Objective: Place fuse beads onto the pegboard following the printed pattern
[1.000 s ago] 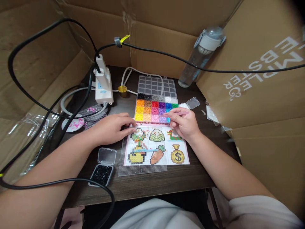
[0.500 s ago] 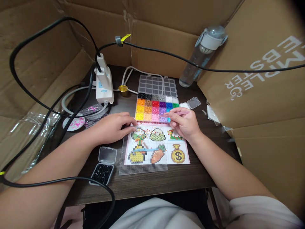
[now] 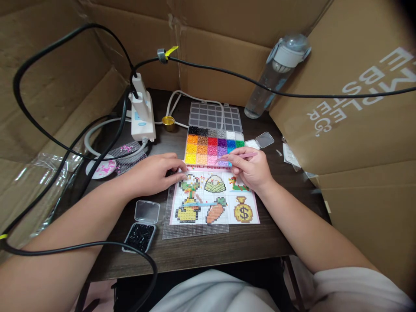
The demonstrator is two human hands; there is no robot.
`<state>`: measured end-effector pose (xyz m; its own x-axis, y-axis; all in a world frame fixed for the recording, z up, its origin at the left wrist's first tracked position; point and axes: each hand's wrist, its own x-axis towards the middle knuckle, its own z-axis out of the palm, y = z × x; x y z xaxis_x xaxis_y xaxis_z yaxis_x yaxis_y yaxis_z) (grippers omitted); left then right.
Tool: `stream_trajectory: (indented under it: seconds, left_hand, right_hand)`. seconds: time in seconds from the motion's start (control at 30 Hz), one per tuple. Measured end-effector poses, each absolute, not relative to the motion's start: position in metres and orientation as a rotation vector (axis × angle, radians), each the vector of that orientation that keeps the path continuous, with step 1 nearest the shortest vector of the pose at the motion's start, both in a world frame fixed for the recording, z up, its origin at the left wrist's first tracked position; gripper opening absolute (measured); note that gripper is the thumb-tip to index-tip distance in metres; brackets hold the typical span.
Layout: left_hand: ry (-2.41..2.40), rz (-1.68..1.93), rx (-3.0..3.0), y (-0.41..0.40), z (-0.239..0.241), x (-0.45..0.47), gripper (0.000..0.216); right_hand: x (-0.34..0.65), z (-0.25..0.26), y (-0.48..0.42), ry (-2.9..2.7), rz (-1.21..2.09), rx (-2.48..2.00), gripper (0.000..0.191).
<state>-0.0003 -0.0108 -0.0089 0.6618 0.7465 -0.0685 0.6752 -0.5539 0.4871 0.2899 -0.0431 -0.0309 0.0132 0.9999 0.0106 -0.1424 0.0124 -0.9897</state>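
Note:
My right hand [image 3: 251, 170] pinches pink tweezers [image 3: 243, 155], whose tips reach left over the pink and purple compartments of the open bead box [image 3: 212, 147]. My left hand [image 3: 155, 172] lies palm down with fingers curled, its fingertips pressing the top left corner of the pattern sheet [image 3: 214, 199]. That sheet shows several pixel pictures and lies on a clear pegboard [image 3: 195, 229]. Blue tweezers [image 3: 200, 203] lie across the sheet.
A small open box of black beads [image 3: 140, 236] sits at the front left. Behind are a white power strip [image 3: 142, 115], a gold cap [image 3: 168, 123], a water bottle [image 3: 274, 76] and a small clear case [image 3: 263, 140]. Black cables [image 3: 81, 248] cross the view. Cardboard walls surround the dark table [image 3: 208, 251].
The tips of the pink tweezers have dipped slightly lower and left over the bead box. My left hand has stayed put.

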Motion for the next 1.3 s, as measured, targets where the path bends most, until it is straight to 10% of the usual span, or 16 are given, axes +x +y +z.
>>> stream_trajectory:
  seconds: [1.3]
  left_hand:
    - [1.093, 0.195, 2.405, -0.0108, -0.0082, 0.0010, 0.036]
  right_hand:
    - [0.2889, -0.0291, -0.0449, -1.128, 1.230, -1.115, 0.021]
